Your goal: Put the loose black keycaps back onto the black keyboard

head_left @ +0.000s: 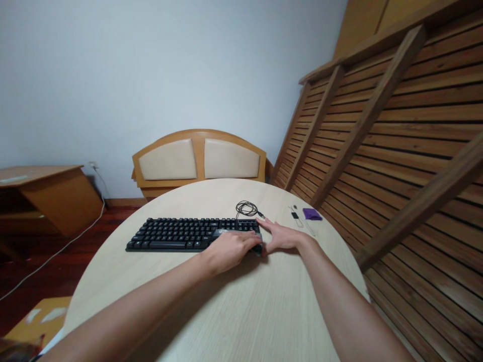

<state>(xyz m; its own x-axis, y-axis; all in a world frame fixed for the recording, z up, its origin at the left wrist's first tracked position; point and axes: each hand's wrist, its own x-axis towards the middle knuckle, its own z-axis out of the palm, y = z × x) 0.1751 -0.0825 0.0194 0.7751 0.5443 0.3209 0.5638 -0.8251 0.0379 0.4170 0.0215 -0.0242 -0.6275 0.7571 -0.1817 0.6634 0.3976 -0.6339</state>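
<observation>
A black keyboard (pixel 169 234) lies on the round pale table, its keys facing up. My left hand (pixel 232 246) rests across its right end, fingers together and bent over the number keys. A greyish flat piece (pixel 219 233) shows beside the knuckles; most of it is hidden, and what it is cannot be made out. At the keyboard's right edge, my right hand (pixel 281 237) has its thumb and fingers spread, the tips against or very near the edge. Behind the keyboard sits its coiled black cable (pixel 247 208) with a plug (pixel 261 214).
Right of my hands lie a folded purple cloth (pixel 312 214), a black-and-wire clip-like item (pixel 295 216) and a thin pale stick (pixel 309 227). A slatted wooden panel (pixel 396 125) leans along the right. Behind the round table (pixel 294 301) stands a padded headboard (pixel 199 156).
</observation>
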